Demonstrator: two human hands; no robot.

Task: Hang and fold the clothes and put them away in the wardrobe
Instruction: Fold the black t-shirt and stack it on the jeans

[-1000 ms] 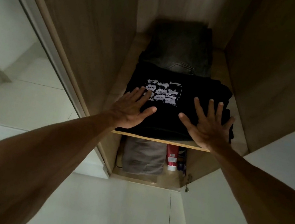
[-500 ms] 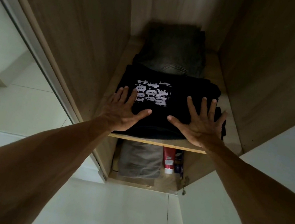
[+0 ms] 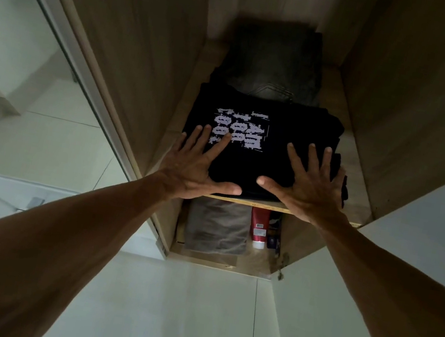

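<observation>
Black shirt [image 3: 268, 163] beneath both flat grips [image 3: 194, 168] [image 3: 313, 188].

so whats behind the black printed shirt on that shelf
A folded dark grey garment lies behind the black shirt, deeper on the shelf. Its near edge is covered by the shirt; behind it is too dark to tell.

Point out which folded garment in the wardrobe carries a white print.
The black T-shirt at the front of the upper shelf; the dark jeans behind and the grey garment below show none.
</observation>
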